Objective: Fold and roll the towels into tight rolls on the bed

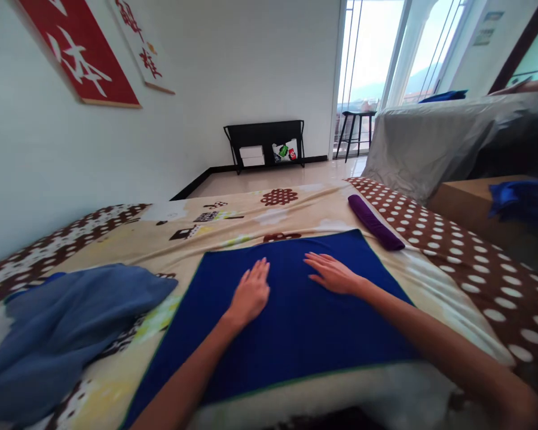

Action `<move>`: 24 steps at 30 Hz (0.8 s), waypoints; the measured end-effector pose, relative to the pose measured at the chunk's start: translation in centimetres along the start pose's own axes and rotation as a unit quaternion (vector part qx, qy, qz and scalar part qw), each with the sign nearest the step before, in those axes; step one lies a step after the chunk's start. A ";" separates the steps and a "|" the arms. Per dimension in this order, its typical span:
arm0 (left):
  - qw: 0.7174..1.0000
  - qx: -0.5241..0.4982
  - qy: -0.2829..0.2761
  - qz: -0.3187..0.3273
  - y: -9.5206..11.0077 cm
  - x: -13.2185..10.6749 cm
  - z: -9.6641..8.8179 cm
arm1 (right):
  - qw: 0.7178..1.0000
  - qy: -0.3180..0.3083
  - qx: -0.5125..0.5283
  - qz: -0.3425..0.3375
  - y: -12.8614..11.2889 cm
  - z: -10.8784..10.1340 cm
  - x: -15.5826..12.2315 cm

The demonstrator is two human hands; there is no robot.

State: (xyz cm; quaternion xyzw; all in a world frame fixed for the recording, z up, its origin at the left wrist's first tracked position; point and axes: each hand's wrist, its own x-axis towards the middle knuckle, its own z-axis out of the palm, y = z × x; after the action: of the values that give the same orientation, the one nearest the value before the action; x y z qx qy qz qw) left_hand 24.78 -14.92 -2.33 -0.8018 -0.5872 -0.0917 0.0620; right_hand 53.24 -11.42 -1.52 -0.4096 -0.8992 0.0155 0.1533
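Note:
A dark blue towel [296,334] with a thin green edge lies spread flat on the patterned blanket [233,215]. My left hand [251,291] rests on the towel left of its middle, fingers stretched out and pointing away from me. Right of the middle, my right hand [332,273] lies on the cloth with its fingers extended to the left. Neither hand holds anything. Beyond the towel's far right corner is a rolled purple towel [375,223]. A crumpled grey-blue cloth [85,322] sits to the left, with a brighter blue bit showing behind it.
A cardboard box [461,197] stands at the right, near a bunched blue cloth [524,200]. Behind it is a plastic-covered piece of furniture [412,137]. Against the far wall is a low black rack [266,140]; a black stool [356,128] stands by the window. Part of another person's arm [531,86] shows at far right.

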 end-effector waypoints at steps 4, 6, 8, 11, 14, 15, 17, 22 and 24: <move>0.999 -0.006 -0.043 0.015 2.2 5.5 2.9 | 0.998 -0.043 0.039 -0.006 -0.9 5.6 9.2; 0.999 -0.008 -0.050 0.012 2.3 7.5 4.3 | 0.998 -0.041 0.045 0.009 -0.2 7.3 10.6; 0.999 -0.011 -0.048 0.007 1.9 8.4 5.3 | 0.998 -0.041 0.051 0.014 0.5 8.3 10.8; 0.999 -0.011 -0.045 -0.014 0.2 8.2 5.7 | 0.998 -0.039 0.053 0.015 1.9 8.7 10.3; 0.996 -0.002 -0.053 -0.066 -4.4 7.1 5.0 | 0.998 -0.035 0.045 0.035 5.4 7.7 8.7; 0.994 0.004 -0.055 -0.092 -6.6 6.5 4.5 | 0.997 -0.033 0.040 0.048 7.2 7.1 7.9; 0.988 0.019 -0.058 -0.142 -11.6 4.9 3.7 | 0.996 -0.029 0.030 0.084 11.2 6.0 5.7; 0.967 0.076 -0.050 -0.238 -20.8 0.8 3.9 | 0.984 -0.023 0.001 0.175 18.5 5.4 1.7; 0.961 0.095 -0.043 -0.254 -21.7 0.3 4.4 | 0.981 -0.031 -0.012 0.193 19.2 5.8 1.4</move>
State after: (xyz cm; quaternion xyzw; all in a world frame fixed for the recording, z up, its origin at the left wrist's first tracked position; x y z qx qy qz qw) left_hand 4.48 -7.15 -6.75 -0.6196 -0.7799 -0.0139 0.0873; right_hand 64.76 2.96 -9.57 -0.5763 -0.8078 0.0472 0.1145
